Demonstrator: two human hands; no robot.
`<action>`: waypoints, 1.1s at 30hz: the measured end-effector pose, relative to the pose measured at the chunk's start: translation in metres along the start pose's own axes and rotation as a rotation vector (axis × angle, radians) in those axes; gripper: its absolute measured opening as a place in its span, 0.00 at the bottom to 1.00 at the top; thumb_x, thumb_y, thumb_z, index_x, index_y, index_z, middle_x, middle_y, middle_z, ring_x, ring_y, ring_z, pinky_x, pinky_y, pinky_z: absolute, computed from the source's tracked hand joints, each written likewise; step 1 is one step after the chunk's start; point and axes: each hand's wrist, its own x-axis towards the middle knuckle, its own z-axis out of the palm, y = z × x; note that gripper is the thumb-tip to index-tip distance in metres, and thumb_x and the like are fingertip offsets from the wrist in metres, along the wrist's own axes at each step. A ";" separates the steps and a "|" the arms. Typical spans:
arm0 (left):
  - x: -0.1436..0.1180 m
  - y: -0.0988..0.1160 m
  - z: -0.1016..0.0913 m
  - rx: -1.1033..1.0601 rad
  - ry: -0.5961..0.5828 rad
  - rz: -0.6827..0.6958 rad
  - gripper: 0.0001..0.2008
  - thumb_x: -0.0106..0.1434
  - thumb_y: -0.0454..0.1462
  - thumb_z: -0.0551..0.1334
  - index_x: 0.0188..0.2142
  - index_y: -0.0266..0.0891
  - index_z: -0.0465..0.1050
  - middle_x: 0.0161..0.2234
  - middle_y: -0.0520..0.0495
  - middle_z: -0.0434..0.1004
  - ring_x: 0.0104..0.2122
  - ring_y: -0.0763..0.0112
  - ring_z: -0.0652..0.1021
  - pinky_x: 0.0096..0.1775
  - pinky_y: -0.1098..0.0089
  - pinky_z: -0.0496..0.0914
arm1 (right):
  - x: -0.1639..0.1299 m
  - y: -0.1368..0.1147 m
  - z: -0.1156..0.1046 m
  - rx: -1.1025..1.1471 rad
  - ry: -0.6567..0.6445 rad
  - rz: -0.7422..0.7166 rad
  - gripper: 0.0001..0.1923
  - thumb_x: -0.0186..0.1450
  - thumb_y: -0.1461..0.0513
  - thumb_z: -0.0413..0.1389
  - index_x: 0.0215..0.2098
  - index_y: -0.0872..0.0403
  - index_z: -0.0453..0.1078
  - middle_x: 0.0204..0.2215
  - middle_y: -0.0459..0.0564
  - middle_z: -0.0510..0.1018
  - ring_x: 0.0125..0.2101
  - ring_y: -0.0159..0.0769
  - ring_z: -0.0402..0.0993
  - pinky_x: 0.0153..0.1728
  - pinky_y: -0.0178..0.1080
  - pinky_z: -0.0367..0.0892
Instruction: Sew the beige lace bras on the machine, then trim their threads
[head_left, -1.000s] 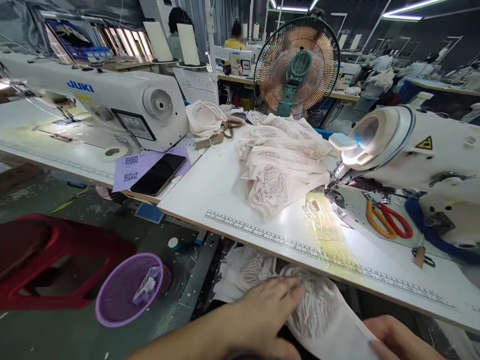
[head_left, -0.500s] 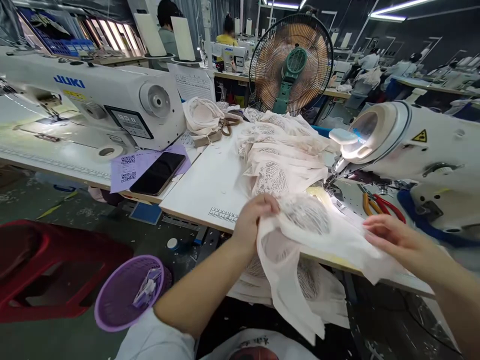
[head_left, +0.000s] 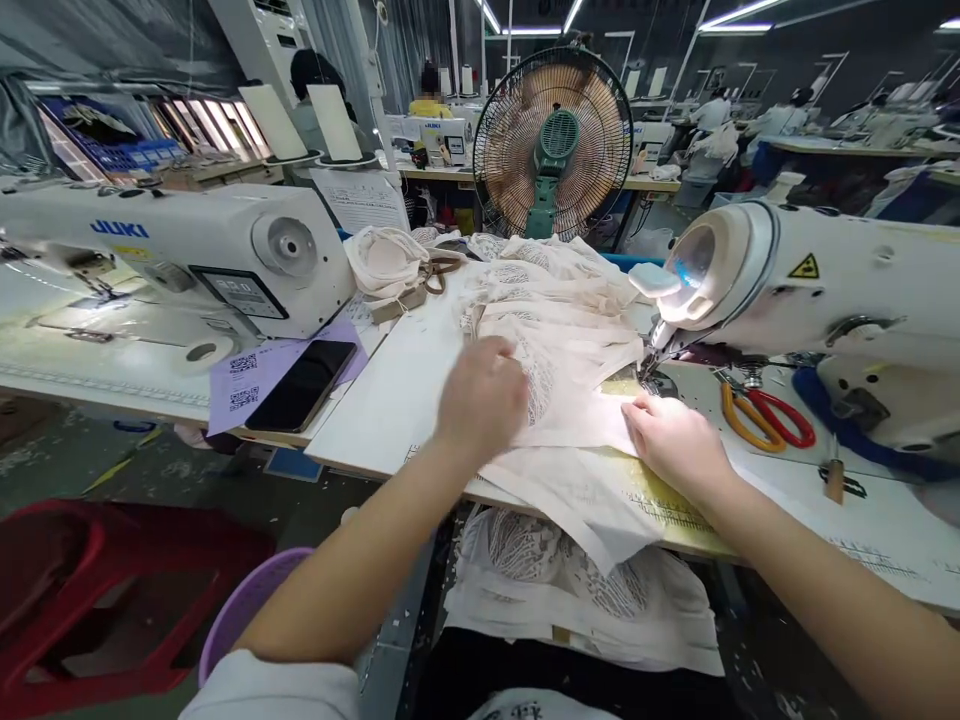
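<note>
My right hand (head_left: 675, 440) pinches the edge of a cream lace bra piece (head_left: 574, 415) just in front of the sewing machine's presser foot (head_left: 649, 375). My left hand (head_left: 484, 395), slightly blurred, is closed at the left end of the same piece; its fingertips are hidden. The bra piece lies spread across the table, a flap of it hanging over the front edge. Behind it, a row of overlapping bra pieces (head_left: 555, 290) runs back toward the fan. More lace bra pieces (head_left: 585, 590) rest in front of my body, below the table edge.
The white sewing machine (head_left: 795, 270) stands at right, with orange and red scissors (head_left: 769, 415) beside its base. Another machine (head_left: 187, 240) is at left, near a phone (head_left: 301, 385). A fan (head_left: 555, 140) stands behind. A purple basket (head_left: 251, 590) and red stool (head_left: 127, 600) are below.
Both hands have moved the bra piece up onto the table, toward the machine. My right hand has moved left and closed on its edge, and my left hand has gone up and left.
</note>
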 end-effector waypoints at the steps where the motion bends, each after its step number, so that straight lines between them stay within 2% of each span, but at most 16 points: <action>1: 0.002 0.018 0.006 -0.089 -0.058 0.109 0.09 0.63 0.33 0.51 0.28 0.37 0.66 0.36 0.42 0.70 0.38 0.64 0.71 0.41 0.65 0.67 | -0.001 -0.001 0.001 -0.001 -0.001 0.005 0.10 0.59 0.68 0.47 0.25 0.55 0.69 0.29 0.54 0.74 0.28 0.40 0.65 0.24 0.38 0.49; 3: 0.007 0.051 0.025 -0.275 -0.321 0.274 0.10 0.65 0.34 0.48 0.33 0.37 0.66 0.35 0.44 0.71 0.35 0.67 0.72 0.37 0.68 0.68 | -0.003 -0.002 0.003 0.010 0.009 0.029 0.09 0.59 0.68 0.47 0.29 0.54 0.70 0.31 0.55 0.75 0.30 0.41 0.67 0.25 0.38 0.53; 5: 0.015 0.073 0.050 -0.356 -0.518 0.304 0.09 0.66 0.35 0.48 0.35 0.36 0.66 0.36 0.43 0.72 0.36 0.67 0.72 0.38 0.69 0.69 | -0.006 -0.001 0.006 0.030 0.031 0.054 0.09 0.58 0.67 0.48 0.32 0.55 0.70 0.31 0.55 0.76 0.31 0.42 0.68 0.27 0.38 0.57; 8: 0.026 0.079 0.085 -0.399 -0.642 0.301 0.10 0.66 0.40 0.52 0.37 0.35 0.66 0.39 0.42 0.72 0.40 0.65 0.72 0.41 0.68 0.68 | -0.013 0.005 0.011 0.083 0.062 0.020 0.13 0.56 0.68 0.48 0.36 0.56 0.71 0.34 0.55 0.77 0.35 0.42 0.70 0.33 0.39 0.63; 12: 0.038 0.068 0.104 -0.295 -0.668 0.391 0.15 0.66 0.43 0.52 0.38 0.32 0.68 0.40 0.39 0.72 0.41 0.62 0.72 0.45 0.66 0.66 | -0.028 0.019 0.016 0.169 0.120 -0.108 0.18 0.61 0.68 0.45 0.46 0.56 0.68 0.47 0.53 0.75 0.45 0.40 0.69 0.44 0.40 0.66; 15: 0.044 0.064 0.109 -0.184 -0.666 0.454 0.18 0.67 0.43 0.50 0.40 0.30 0.69 0.41 0.38 0.72 0.42 0.61 0.72 0.46 0.65 0.66 | -0.042 0.026 0.020 0.201 0.196 -0.129 0.17 0.66 0.63 0.42 0.44 0.58 0.70 0.47 0.57 0.75 0.48 0.44 0.69 0.50 0.46 0.65; 18: 0.048 0.063 0.117 -0.108 -0.631 0.460 0.21 0.66 0.46 0.50 0.43 0.29 0.70 0.44 0.36 0.72 0.44 0.59 0.72 0.46 0.64 0.66 | -0.055 0.029 0.024 0.213 0.251 -0.116 0.18 0.67 0.61 0.41 0.44 0.58 0.70 0.45 0.59 0.76 0.48 0.47 0.70 0.50 0.50 0.65; 21: 0.052 0.062 0.126 -0.071 -0.599 0.460 0.23 0.66 0.48 0.50 0.44 0.30 0.71 0.47 0.36 0.71 0.46 0.57 0.72 0.47 0.62 0.66 | -0.063 0.030 0.027 0.217 0.281 -0.108 0.18 0.67 0.60 0.42 0.46 0.57 0.70 0.46 0.59 0.76 0.49 0.47 0.70 0.49 0.51 0.67; 28: 0.062 0.063 0.125 -0.040 -0.700 0.441 0.21 0.66 0.46 0.50 0.44 0.32 0.71 0.48 0.38 0.72 0.45 0.59 0.73 0.42 0.64 0.68 | -0.068 0.029 0.029 0.181 0.298 -0.115 0.19 0.67 0.60 0.43 0.45 0.60 0.71 0.47 0.61 0.75 0.49 0.50 0.69 0.48 0.52 0.67; 33: 0.067 0.058 0.127 -0.024 -0.720 0.448 0.20 0.63 0.46 0.54 0.46 0.33 0.69 0.51 0.39 0.70 0.48 0.59 0.71 0.45 0.64 0.68 | -0.066 0.027 0.030 0.158 0.293 -0.120 0.19 0.67 0.60 0.42 0.47 0.60 0.70 0.49 0.60 0.74 0.50 0.48 0.69 0.48 0.51 0.67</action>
